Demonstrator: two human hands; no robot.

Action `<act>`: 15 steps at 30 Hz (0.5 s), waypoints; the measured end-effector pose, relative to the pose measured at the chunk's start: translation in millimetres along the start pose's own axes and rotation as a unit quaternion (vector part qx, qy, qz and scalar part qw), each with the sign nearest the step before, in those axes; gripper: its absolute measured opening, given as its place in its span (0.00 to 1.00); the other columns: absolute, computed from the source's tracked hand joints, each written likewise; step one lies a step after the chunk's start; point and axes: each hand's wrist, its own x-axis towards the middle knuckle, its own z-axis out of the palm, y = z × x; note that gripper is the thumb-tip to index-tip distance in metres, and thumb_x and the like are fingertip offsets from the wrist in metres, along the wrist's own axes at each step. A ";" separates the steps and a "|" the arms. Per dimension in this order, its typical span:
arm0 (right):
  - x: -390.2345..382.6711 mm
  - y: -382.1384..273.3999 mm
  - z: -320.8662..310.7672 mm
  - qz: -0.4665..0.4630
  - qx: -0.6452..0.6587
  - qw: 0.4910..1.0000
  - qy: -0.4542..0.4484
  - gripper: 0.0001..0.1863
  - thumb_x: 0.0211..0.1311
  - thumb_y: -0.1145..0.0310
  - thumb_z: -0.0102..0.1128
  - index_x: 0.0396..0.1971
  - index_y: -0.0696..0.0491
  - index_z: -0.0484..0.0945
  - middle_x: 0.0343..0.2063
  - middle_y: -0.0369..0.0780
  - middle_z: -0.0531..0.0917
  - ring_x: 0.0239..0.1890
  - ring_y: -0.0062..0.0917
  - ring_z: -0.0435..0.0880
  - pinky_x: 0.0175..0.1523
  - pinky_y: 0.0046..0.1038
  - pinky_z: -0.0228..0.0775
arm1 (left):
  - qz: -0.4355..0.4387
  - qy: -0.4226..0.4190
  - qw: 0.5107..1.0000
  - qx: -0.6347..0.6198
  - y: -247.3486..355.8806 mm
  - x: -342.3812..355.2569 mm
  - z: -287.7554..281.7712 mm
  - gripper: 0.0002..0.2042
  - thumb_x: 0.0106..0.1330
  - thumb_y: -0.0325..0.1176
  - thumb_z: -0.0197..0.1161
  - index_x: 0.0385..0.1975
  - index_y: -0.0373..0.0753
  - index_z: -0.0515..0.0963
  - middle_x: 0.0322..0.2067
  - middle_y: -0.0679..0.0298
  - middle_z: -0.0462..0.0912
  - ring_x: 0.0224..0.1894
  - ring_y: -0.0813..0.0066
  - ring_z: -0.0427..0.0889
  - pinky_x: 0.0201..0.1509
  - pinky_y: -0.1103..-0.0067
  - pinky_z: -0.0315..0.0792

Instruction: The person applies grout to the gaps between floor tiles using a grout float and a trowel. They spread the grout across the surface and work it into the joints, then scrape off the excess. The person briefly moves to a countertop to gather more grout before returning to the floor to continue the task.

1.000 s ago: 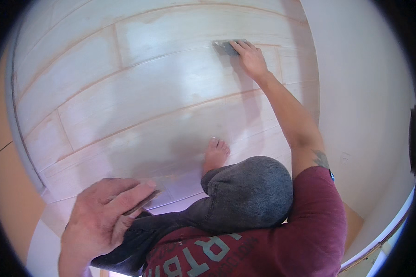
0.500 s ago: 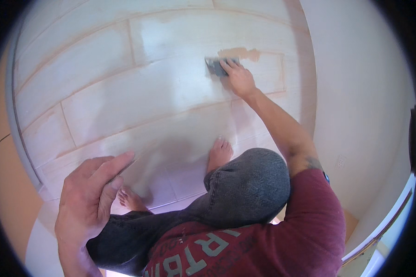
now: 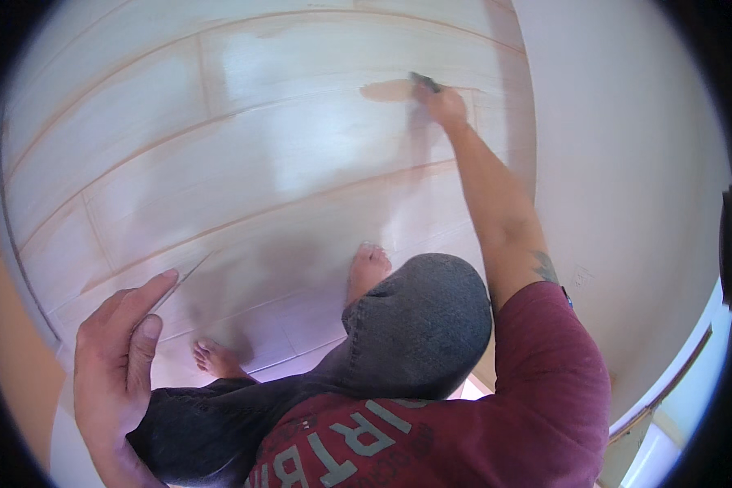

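My right hand [image 3: 443,106] is stretched far out over the tiled floor [image 3: 244,187], closed on a small dark flat spreader [image 3: 424,81] that stands tilted nearly on edge. Beside the spreader lies a wet tan smear of grout [image 3: 386,90], running along a joint between the long pale tiles. Near the lower left, my left hand [image 3: 118,350] is raised above the floor. Its thumb and fingers pinch a thin flat blade [image 3: 189,272], seen almost edge-on; its exact kind is unclear. Tan grout lines and hazy residue mark the other joints.
My bare feet [image 3: 370,267] rest on the tiles below my bent knee [image 3: 431,325]. A white wall [image 3: 618,146] rises along the right. A grey edge strip [image 3: 26,297] borders the tiles at left, with a tan surface [image 3: 16,358] beyond it.
My right hand has moved away from me and slightly right, tipping the spreader from flat to near its edge. The tan smear now reaches farther left. My left hand has shifted left in view.
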 end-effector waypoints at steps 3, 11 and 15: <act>-31.8 -31.3 -2.0 -0.068 0.023 0.997 -0.016 0.30 0.62 0.36 0.64 0.52 0.45 0.90 0.48 0.50 0.90 0.54 0.46 0.88 0.58 0.45 0.79 | 0.035 -0.001 0.999 -0.003 5.2 10.9 -1.3 0.16 0.76 0.31 0.60 0.60 0.38 0.82 0.33 0.50 0.83 0.34 0.51 0.80 0.42 0.68 0.74; -115.9 -88.9 -12.2 -0.143 -0.024 0.985 -0.090 0.19 0.62 0.52 0.63 0.48 0.42 0.90 0.45 0.46 0.91 0.50 0.46 0.89 0.57 0.45 0.81 | 0.054 -0.065 0.996 -0.040 20.4 7.8 0.5 0.18 0.78 0.33 0.57 0.63 0.37 0.81 0.41 0.48 0.86 0.42 0.50 0.84 0.53 0.66 0.75; -126.0 -96.1 -9.6 -0.210 0.009 0.974 -0.080 0.26 0.64 0.55 0.65 0.62 0.42 0.84 0.54 0.46 0.88 0.58 0.44 0.85 0.61 0.44 0.77 | 0.096 0.004 0.995 -0.022 20.5 2.0 -1.7 0.17 0.75 0.28 0.60 0.62 0.39 0.82 0.32 0.50 0.82 0.33 0.53 0.80 0.41 0.69 0.74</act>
